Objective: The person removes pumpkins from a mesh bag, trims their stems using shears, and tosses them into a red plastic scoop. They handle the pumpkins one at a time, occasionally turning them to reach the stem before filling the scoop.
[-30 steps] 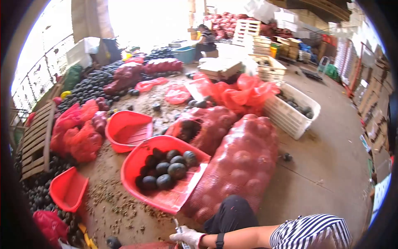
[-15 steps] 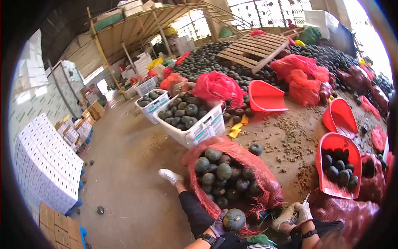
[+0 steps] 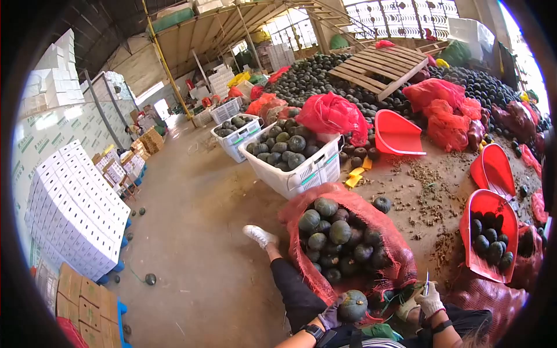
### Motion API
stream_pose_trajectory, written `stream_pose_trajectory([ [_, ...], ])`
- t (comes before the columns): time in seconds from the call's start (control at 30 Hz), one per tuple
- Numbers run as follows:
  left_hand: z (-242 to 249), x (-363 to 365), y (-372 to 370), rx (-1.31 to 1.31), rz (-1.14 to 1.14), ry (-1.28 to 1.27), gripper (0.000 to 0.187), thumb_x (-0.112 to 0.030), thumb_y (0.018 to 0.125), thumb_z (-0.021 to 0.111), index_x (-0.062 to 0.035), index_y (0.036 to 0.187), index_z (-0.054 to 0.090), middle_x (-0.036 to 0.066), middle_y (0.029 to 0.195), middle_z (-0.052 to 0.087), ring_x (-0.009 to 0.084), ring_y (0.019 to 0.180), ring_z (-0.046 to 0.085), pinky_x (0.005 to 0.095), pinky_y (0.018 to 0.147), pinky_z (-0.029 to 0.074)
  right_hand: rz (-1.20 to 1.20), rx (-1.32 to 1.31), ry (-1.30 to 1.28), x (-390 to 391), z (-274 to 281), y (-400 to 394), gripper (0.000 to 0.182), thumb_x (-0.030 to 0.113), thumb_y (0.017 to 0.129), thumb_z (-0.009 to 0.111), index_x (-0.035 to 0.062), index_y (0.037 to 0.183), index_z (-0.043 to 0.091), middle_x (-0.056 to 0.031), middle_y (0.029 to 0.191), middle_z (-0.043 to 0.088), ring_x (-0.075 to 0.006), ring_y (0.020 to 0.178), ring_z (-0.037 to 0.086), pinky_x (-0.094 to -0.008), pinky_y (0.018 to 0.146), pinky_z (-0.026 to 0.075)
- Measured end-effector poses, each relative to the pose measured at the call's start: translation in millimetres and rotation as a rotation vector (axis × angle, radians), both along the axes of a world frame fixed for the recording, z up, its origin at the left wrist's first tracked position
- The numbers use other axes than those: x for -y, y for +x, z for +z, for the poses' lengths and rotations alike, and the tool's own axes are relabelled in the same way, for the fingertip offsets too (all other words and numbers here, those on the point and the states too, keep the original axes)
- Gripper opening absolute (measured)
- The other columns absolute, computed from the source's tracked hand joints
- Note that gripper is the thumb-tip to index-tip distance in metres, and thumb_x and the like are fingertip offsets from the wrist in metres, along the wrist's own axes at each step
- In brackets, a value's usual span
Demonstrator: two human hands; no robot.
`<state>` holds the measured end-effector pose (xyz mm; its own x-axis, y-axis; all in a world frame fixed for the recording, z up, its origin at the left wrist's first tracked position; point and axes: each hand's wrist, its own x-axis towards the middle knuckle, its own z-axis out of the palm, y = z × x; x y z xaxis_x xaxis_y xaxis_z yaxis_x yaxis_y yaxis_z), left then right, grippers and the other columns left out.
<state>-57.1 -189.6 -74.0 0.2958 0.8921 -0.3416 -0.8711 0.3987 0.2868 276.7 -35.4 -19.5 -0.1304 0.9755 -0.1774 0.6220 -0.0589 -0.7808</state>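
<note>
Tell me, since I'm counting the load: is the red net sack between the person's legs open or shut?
Open: the sack has its mouth spread wide, and dark green squashes show uncovered inside it.

A single camera is riding on the person's head, facing forward and steeply down. The left hand (image 3: 329, 316) and right hand (image 3: 429, 303) are lying close under it, along the bottom edge. An open red net sack (image 3: 395, 242) is filling the near middle, while a white crate (image 3: 322, 174) is standing farther out and barred windows (image 3: 400, 16) are closing the far top. The lens is taking in a very wide field (its round, dark border is curving around the corners) and is bending the outer edges.
</note>
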Motion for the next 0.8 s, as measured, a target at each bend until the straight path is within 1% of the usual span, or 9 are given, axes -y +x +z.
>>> stream_pose_trajectory([
  [0.07, -3.6, -2.1, -7.9, 0.105, -0.002, -0.032, 0.085, -0.06, 0.086, 0.068, -0.0101, 0.149, 0.04, 0.019, 0.144, 0.051, 0.0387, 0.13, 0.053, 0.0586, 0.108, 0.044, -0.064, -0.133, -0.256, 8.8, 54.0, -18.2, 0.034, 0.012, 0.079, 0.064, 0.0049, 0.111, 0.058, -0.011, 0.073, 0.063, -0.0209, 0.069, 0.066, -0.0338, 0.064, 0.054],
  [0.2, 30.2, -12.4, -0.9, 0.343, 0.016, 0.2, 0.082, -0.065, 0.089, 0.059, -0.0093, 0.147, 0.043, 0.019, 0.147, 0.048, 0.039, 0.129, 0.054, 0.0609, 0.106, 0.045, 0.145, -0.454, -0.351, -0.2, 22.5, -8.3, 0.031, 0.01, 0.082, 0.062, 0.0049, 0.112, 0.058, -0.0046, 0.079, 0.06, -0.0162, 0.069, 0.06, -0.0297, 0.065, 0.052],
  [0.3, 77.1, -26.3, 21.9, 0.425, 0.028, 0.227, 0.081, -0.065, 0.09, 0.056, -0.0093, 0.148, 0.043, 0.018, 0.149, 0.047, 0.038, 0.135, 0.048, 0.0594, 0.113, 0.037, 0.12, -0.741, -0.41, 39.0, 107.8, -49.7, 0.036, 0.008, 0.083, 0.062, 0.0042, 0.118, 0.056, -0.0028, 0.094, 0.06, -0.0144, 0.079, 0.059, -0.0291, 0.071, 0.051],
  [0.33, 89.4, -34.5, 31.9, 0.184, 0.217, 0.084, 0.089, -0.068, 0.087, 0.058, -0.01, 0.151, 0.037, 0.024, 0.152, 0.041, 0.0469, 0.137, 0.041, 0.0623, 0.113, 0.035, 0.082, -0.813, -0.446, 51.2, 133.6, -55.3, 0.041, 0.007, 0.083, 0.062, 0.0034, 0.124, 0.055, -0.0033, 0.101, 0.061, -0.014, 0.086, 0.06, -0.0295, 0.076, 0.052],
  [0.43, 119.8, -47.7, 56.8, -0.061, 0.383, -0.018, 0.079, -0.069, 0.086, 0.06, -0.0165, 0.144, 0.048, 0.012, 0.146, 0.05, 0.0338, 0.133, 0.048, 0.0566, 0.113, 0.038, 0.282, -0.542, 0.029, 37.3, 42.4, -43.0, 0.059, 0.011, 0.084, 0.067, 0.0034, 0.138, 0.046, -0.0137, 0.114, 0.062, -0.0243, 0.098, 0.063, -0.0368, 0.086, 0.053],
  [0.5, 88.1, -59.4, 58.9, -0.006, 0.395, -0.003, 0.081, -0.07, 0.084, 0.062, -0.0135, 0.141, 0.048, 0.012, 0.143, 0.052, 0.0321, 0.129, 0.053, 0.0548, 0.109, 0.043, 0.304, -0.297, 0.268, 53.2, 59.7, -34.4, 0.059, 0.011, 0.083, 0.068, 0.0052, 0.139, 0.047, -0.0167, 0.117, 0.062, -0.0285, 0.102, 0.064, -0.0385, 0.09, 0.052],
  [0.6, 93.0, -62.3, 70.8, -0.052, 0.412, 0.012, 0.077, -0.069, 0.085, 0.061, -0.015, 0.139, 0.051, 0.014, 0.141, 0.054, 0.036, 0.127, 0.054, 0.0587, 0.11, 0.041, 0.333, -0.215, 0.294, 58.5, 95.5, -41.5, 0.053, 0.01, 0.081, 0.067, 0.0082, 0.132, 0.052, -0.0182, 0.107, 0.063, -0.0347, 0.099, 0.064, -0.041, 0.085, 0.051],
  [0.73, 94.3, -62.0, 82.7, -0.049, 0.345, 0.019, 0.07, -0.066, 0.089, 0.057, -0.0159, 0.138, 0.054, 0.015, 0.139, 0.055, 0.0381, 0.128, 0.053, 0.0611, 0.11, 0.039, 0.413, -0.069, 0.137, 65.4, 78.5, -37.0, 0.027, 0.011, 0.083, 0.067, 0.0073, 0.108, 0.056, -0.0121, 0.083, 0.06, -0.03, 0.079, 0.063, -0.0383, 0.069, 0.048],
  [0.8, 94.8, -59.2, 83.9, -0.064, 0.244, 0.028, 0.066, -0.061, 0.092, 0.057, -0.0168, 0.141, 0.052, 0.011, 0.137, 0.057, 0.0303, 0.126, 0.056, 0.0518, 0.109, 0.043, 0.438, 0.008, 0.299, 65.0, 86.3, -33.2, 0.034, 0.012, 0.081, 0.069, 0.0076, 0.113, 0.057, -0.0134, 0.085, 0.061, -0.0326, 0.082, 0.064, -0.0411, 0.069, 0.049],
])
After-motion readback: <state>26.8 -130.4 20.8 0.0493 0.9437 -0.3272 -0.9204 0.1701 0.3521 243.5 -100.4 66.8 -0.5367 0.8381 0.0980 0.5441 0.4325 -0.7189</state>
